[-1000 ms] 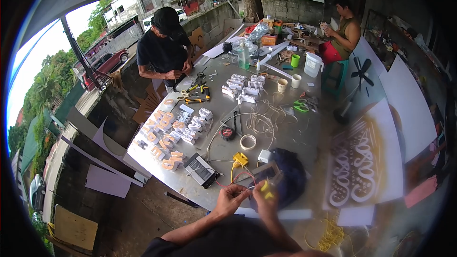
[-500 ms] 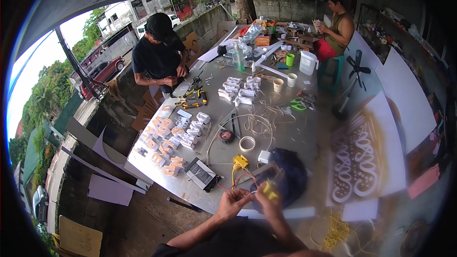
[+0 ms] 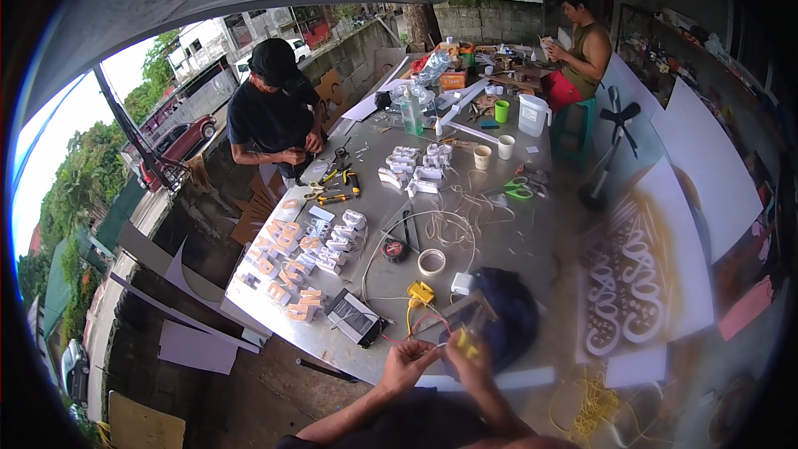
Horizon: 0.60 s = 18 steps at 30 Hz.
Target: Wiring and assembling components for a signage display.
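Note:
My left hand point(image 3: 407, 365) is closed at the table's near edge, its fingertips pinching a thin pale wire point(image 3: 435, 350). Right beside it, my right hand point(image 3: 470, 372) is closed around a small yellow object point(image 3: 470, 344), blurred and partly covered by the fingers, so its kind is unclear. The wire runs between the two hands. Just beyond them lie a yellow plug point(image 3: 421, 292) with yellow and red wires and a black-and-silver power supply box point(image 3: 356, 317). A dark blue cloth item point(image 3: 514, 320) rests behind my right hand, near a white adapter point(image 3: 462, 283).
On the metal table point(image 3: 374, 199) lie white block letters point(image 3: 287, 266), a masking tape roll point(image 3: 431, 263), a tape measure point(image 3: 395, 249), pliers point(image 3: 335, 199) and green scissors point(image 3: 519, 189). One person point(image 3: 274, 116) stands far left; another point(image 3: 582, 58) sits far right. Yellow cord point(image 3: 594, 407) lies on the floor.
The view has shifted slightly. Both hands stay close together at the near edge, and the yellow object in my right hand has turned a little.

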### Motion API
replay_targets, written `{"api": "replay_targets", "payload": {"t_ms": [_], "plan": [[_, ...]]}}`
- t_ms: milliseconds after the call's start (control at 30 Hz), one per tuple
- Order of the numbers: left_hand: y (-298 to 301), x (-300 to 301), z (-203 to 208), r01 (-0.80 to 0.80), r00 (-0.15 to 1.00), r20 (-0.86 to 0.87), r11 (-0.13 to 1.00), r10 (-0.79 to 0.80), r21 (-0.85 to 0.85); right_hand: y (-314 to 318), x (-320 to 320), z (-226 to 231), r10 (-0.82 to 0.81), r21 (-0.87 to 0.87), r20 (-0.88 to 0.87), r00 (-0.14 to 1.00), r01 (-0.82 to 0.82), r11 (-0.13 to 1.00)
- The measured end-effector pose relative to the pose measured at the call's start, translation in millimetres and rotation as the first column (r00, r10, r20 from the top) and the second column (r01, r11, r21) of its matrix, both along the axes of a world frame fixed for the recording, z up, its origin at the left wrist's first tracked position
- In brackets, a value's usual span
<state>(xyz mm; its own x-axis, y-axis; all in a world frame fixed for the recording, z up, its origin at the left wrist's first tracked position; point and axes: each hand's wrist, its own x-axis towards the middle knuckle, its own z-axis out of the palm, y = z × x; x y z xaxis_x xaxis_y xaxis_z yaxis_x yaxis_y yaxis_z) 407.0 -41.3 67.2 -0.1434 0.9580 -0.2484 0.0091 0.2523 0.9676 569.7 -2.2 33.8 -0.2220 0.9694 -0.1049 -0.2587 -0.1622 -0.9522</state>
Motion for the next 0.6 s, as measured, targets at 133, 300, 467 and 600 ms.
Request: {"api": "replay_targets", "payload": {"t_ms": [133, 300, 467, 600], "plan": [[1.2, 0.9, -0.3, 0.000, 0.999, -0.042, 1.000, -0.001, -0.028, 1.3, 1.8, -2.7, 0.020, -0.042, 0.000, 1.000, -0.020, 0.999], [3.4, 2.5, -1.5, 0.022, 0.997, -0.076, 0.999, -0.024, -0.026, 3.1, 4.2, -10.2, 0.004, -0.014, 0.008, 1.000, -0.004, 1.000], [5.4, 4.0, -5.5, 0.048, 0.998, -0.039, 0.997, -0.051, -0.064, 3.5, 4.5, -14.4, -0.011, 0.003, 0.057, 0.998, 0.010, 1.000], [4.7, 5.4, -6.3, 0.044, 0.998, -0.033, 0.998, -0.045, -0.041, 0.9, 4.5, -3.3, -0.025, 0.001, 0.131, 0.991, 0.025, 1.000]]}}
